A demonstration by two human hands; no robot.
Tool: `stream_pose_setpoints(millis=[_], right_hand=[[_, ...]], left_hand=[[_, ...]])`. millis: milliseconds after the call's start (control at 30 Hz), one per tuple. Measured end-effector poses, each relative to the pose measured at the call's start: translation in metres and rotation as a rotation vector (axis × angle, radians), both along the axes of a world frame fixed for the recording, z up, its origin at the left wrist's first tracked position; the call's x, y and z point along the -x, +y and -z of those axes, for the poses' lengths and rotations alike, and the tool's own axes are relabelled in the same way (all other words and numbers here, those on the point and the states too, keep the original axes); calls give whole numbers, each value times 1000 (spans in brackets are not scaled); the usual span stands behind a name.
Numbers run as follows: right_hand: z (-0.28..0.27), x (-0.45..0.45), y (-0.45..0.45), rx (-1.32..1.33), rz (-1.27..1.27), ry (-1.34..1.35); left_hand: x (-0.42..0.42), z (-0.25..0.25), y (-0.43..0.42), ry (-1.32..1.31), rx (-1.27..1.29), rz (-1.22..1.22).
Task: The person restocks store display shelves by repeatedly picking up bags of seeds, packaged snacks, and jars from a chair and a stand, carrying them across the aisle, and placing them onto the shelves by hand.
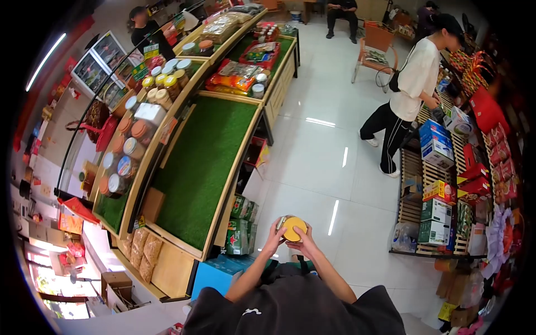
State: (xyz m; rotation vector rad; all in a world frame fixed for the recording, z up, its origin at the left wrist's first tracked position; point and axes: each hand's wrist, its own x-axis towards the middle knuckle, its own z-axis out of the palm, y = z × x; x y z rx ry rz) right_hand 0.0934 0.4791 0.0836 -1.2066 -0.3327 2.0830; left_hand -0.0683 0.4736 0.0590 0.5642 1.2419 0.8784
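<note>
A jar with a round yellow lid (294,229) is held between my two hands in front of my body, lid facing up. My left hand (274,237) wraps round its left side, and my right hand (305,240) grips its right side. To the left of the hands stands a wooden display stand with a green turf surface (209,162). Rows of lidded jars (134,148) fill its raised shelf. What the held jar contains is hard to make out.
Green cartons (240,234) and a blue box (215,277) lie low beside the stand. A person in a white shirt (416,75) stands at a slatted rack of boxes (435,146) on the right. A chair (375,56) and a seated person (341,17) are farther back.
</note>
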Motion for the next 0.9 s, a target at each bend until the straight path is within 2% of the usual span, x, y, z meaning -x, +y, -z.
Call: stream_pose_setpoints(millis=[100,233,333,467,567,700,900], right_hand=[[-23,-24,13,-20,7,-86],[-16,-45,34,-49,-31,-248],[9,-48,53,-86,-31,-222],[12,-28,103,-114,41,-188],[15,-4,162,-99,49,-201],[3,31,237,-31,-48,-200],[-13,82,335,-53,-69,-164]], left_hand=[[-12,-6,30,-68,-46,135],[-18,-5,67,-154,32,205],[-15,0,92,-181,77,278],[-2,6,145,-243,150,324],[17,11,196,-214,174,298],[47,9,250,-279,214,122],[82,1,319,-263,20,-135]])
